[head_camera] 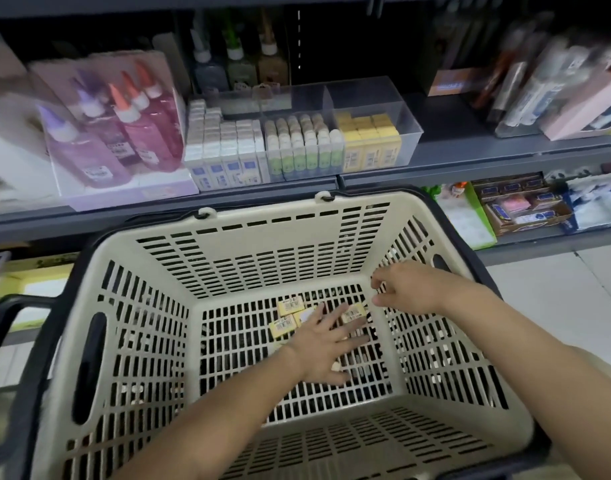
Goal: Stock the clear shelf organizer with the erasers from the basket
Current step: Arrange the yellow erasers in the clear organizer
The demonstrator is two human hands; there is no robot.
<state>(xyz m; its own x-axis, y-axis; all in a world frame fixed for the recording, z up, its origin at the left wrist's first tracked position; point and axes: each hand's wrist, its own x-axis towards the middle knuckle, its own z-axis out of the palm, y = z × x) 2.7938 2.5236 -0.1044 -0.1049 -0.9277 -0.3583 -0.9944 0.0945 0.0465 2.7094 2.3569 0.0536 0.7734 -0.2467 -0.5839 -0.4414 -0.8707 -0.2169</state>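
a few yellow erasers (291,305) with barcode labels lie loose on the slotted floor of the basket (165,278), gathered near its far right corner. the left hand (326,344) is down on that floor, flat, fingers straight and spread. it covers part of the cluster, and one eraser shows between its fingers, but it grips nothing. two more erasers lie just beside its fingertips to the left, and another is half hidden under them. the right hand (404,289) is higher, close to the basket's right wall, thumb and forefinger loosely curled and apart. nothing shows between them.

the basket is cream with a dark rim and handle, and sits just below the shelf (470,157). on the shelf the clear organizer (409,133) has three front compartments: white boxes (224,150) at the left, round-topped sticks (304,147) in the middle, yellow packs (370,143) at the right, with room behind the packs. left of the organizer stands a display of pink and purple bottles (124,123), blurred.
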